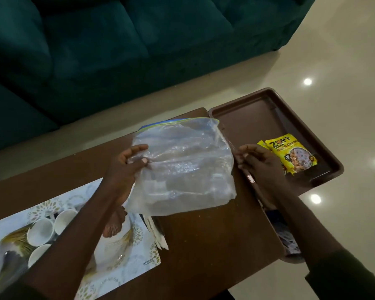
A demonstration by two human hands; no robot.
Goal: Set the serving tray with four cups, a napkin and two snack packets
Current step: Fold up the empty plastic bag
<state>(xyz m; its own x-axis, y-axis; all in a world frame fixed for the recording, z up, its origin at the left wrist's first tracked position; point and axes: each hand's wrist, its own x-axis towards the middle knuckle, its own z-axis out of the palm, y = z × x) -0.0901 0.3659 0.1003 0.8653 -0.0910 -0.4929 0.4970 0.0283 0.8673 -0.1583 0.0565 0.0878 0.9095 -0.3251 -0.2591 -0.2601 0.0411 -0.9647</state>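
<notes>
cups (44, 231) on placemat (117, 252), table's near-left corner, mat reads "KUBER" | L hand (126, 169) fingers pinched on clear zip bag (182, 167) at mid table; napkin likely inside, can't tell | R hand (258, 163) fingers loosely curled, holding nothing | tip: steady bag w/ L, open zip w/ R | tray (247, 120) at table's right edge, snack packets (290, 155) in near-right corner, read "ZOFF SOYA CHUNKS"

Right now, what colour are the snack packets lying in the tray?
Yellow, with dark lettering; the snack packets show best in the head view, inside the brown tray.
</notes>
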